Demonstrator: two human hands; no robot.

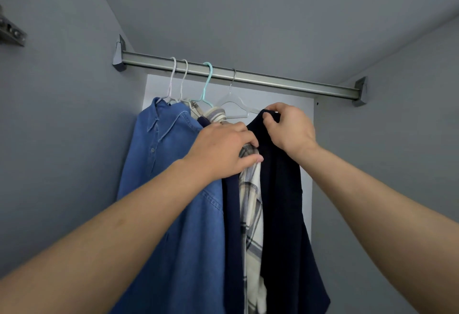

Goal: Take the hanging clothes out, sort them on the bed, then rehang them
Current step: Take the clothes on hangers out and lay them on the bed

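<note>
Currently, as I read the head view:
Denim shirt (173,189): hangs leftmost on rail (273,79).
Left hand (223,149): fingers curled, gripping plaid shirt (252,202) below its collar.
Right hand (289,125): pinching dark garment (285,214) at its top edge, just beside clear hanger (234,105).

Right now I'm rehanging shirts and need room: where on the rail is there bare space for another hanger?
The rail is bare from the metal hook to the right bracket. A short bare stretch lies between the left bracket and the white hooks. Around the teal hanger it is crowded.
</note>
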